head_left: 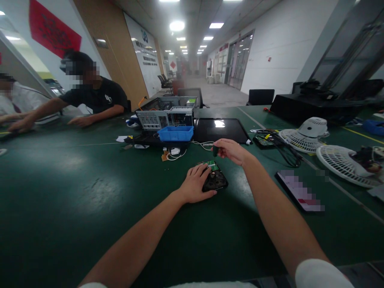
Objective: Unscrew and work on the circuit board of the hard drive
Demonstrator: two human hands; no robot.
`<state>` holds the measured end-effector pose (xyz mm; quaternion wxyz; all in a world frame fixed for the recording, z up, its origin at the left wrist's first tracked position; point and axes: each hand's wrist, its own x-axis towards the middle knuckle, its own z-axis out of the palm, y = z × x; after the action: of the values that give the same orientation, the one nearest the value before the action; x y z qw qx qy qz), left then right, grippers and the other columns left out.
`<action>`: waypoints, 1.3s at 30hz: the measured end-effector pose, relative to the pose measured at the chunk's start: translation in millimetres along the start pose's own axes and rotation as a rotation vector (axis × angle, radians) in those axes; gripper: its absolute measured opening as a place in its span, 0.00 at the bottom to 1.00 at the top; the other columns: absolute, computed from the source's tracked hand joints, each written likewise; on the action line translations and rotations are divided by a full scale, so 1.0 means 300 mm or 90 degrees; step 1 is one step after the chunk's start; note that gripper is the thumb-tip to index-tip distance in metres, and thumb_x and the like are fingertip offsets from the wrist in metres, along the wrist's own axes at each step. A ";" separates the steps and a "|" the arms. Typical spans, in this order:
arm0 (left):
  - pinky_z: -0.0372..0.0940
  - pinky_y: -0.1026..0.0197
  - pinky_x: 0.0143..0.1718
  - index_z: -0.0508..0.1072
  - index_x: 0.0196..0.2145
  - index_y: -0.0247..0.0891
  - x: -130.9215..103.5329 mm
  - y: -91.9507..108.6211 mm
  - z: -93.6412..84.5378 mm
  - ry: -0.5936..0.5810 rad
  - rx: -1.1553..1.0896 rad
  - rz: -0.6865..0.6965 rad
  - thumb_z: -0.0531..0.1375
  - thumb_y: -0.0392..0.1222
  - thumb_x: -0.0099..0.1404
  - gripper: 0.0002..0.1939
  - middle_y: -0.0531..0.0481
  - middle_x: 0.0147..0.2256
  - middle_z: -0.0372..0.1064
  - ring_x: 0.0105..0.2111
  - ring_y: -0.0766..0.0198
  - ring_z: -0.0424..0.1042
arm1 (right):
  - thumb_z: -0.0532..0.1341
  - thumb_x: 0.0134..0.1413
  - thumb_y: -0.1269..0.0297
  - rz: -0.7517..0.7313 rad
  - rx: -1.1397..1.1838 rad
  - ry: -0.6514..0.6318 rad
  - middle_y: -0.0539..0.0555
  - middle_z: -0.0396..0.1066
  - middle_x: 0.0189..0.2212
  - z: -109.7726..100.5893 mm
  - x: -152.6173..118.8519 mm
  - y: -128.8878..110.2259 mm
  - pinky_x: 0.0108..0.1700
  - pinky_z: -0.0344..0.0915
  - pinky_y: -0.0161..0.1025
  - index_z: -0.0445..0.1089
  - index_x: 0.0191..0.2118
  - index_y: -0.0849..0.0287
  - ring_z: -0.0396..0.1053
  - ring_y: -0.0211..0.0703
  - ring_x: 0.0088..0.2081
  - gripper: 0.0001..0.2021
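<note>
My left hand (196, 182) lies spread over the left side of an opened black device (216, 182), its fingers reaching across the casing. A green circuit board (212, 165) shows at the far end of that device. Just above and beyond the board, my right hand (231, 151) is closed on a short dark tool handle (215, 151). The handle points downward; its tip is too small to make out. Part of the device is hidden under my left hand.
A blue tray (175, 133) stands before an open computer case (166, 116). Beyond my hands lies a dark flat screen (221, 130). To the right are a phone (298, 191), black cables (289, 150) and white fan parts (309, 134). A co-worker (96, 94) sits at left.
</note>
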<state>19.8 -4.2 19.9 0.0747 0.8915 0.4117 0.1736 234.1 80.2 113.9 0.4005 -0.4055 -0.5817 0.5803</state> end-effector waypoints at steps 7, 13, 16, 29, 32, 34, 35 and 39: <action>0.45 0.37 0.66 0.49 0.71 0.41 0.000 -0.003 0.003 0.003 0.007 0.001 0.55 0.74 0.62 0.51 0.38 0.70 0.45 0.68 0.39 0.45 | 0.62 0.58 0.59 0.000 0.002 -0.019 0.57 0.78 0.39 -0.012 -0.005 -0.008 0.23 0.58 0.32 0.77 0.43 0.59 0.66 0.35 0.25 0.12; 0.45 0.37 0.66 0.49 0.72 0.41 -0.002 0.000 -0.003 0.004 -0.005 0.005 0.54 0.76 0.62 0.51 0.38 0.70 0.46 0.68 0.39 0.45 | 0.63 0.57 0.58 -0.019 -0.045 0.007 0.57 0.77 0.40 -0.021 0.001 -0.007 0.21 0.52 0.33 0.80 0.41 0.59 0.61 0.33 0.24 0.13; 0.45 0.37 0.66 0.49 0.72 0.42 -0.002 0.001 -0.007 0.001 -0.008 0.003 0.53 0.76 0.62 0.52 0.39 0.70 0.45 0.68 0.39 0.45 | 0.63 0.56 0.58 -0.032 -0.052 0.021 0.57 0.77 0.39 -0.018 0.002 -0.006 0.22 0.53 0.33 0.80 0.40 0.60 0.61 0.33 0.24 0.13; 0.45 0.36 0.66 0.46 0.72 0.42 -0.002 0.004 -0.015 -0.008 -0.008 0.002 0.52 0.77 0.61 0.53 0.38 0.70 0.44 0.68 0.38 0.45 | 0.64 0.56 0.59 0.003 -0.011 -0.005 0.58 0.78 0.36 -0.005 -0.021 -0.026 0.23 0.58 0.34 0.74 0.34 0.61 0.66 0.36 0.24 0.09; 0.45 0.36 0.66 0.47 0.72 0.43 -0.002 0.003 -0.013 -0.008 -0.011 0.000 0.53 0.77 0.61 0.53 0.38 0.70 0.44 0.68 0.38 0.45 | 0.64 0.55 0.59 0.007 0.000 -0.011 0.57 0.78 0.38 -0.008 -0.019 -0.025 0.23 0.58 0.33 0.74 0.38 0.59 0.66 0.36 0.24 0.09; 0.45 0.36 0.66 0.48 0.72 0.42 -0.002 0.004 -0.011 -0.006 -0.015 -0.002 0.53 0.77 0.61 0.53 0.38 0.70 0.45 0.68 0.38 0.45 | 0.63 0.56 0.59 0.008 -0.015 -0.022 0.58 0.78 0.39 -0.011 -0.017 -0.027 0.22 0.56 0.33 0.75 0.42 0.59 0.65 0.35 0.24 0.11; 0.44 0.36 0.66 0.48 0.72 0.42 -0.002 0.004 -0.010 -0.004 -0.017 -0.002 0.53 0.77 0.61 0.53 0.38 0.70 0.45 0.68 0.38 0.45 | 0.63 0.57 0.58 0.007 -0.026 -0.023 0.58 0.78 0.40 -0.014 -0.016 -0.028 0.21 0.54 0.32 0.76 0.43 0.59 0.64 0.34 0.24 0.12; 0.44 0.36 0.66 0.47 0.72 0.42 -0.003 0.005 -0.013 -0.006 -0.020 0.000 0.54 0.76 0.61 0.53 0.38 0.70 0.45 0.69 0.39 0.44 | 0.62 0.56 0.59 -0.004 -0.056 0.003 0.58 0.78 0.40 -0.024 -0.014 -0.032 0.20 0.50 0.32 0.79 0.39 0.61 0.59 0.32 0.23 0.13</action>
<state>18.8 -6.0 23.7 0.0908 0.8910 0.4086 0.1756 242.2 78.8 123.5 0.3856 -0.4221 -0.6073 0.5517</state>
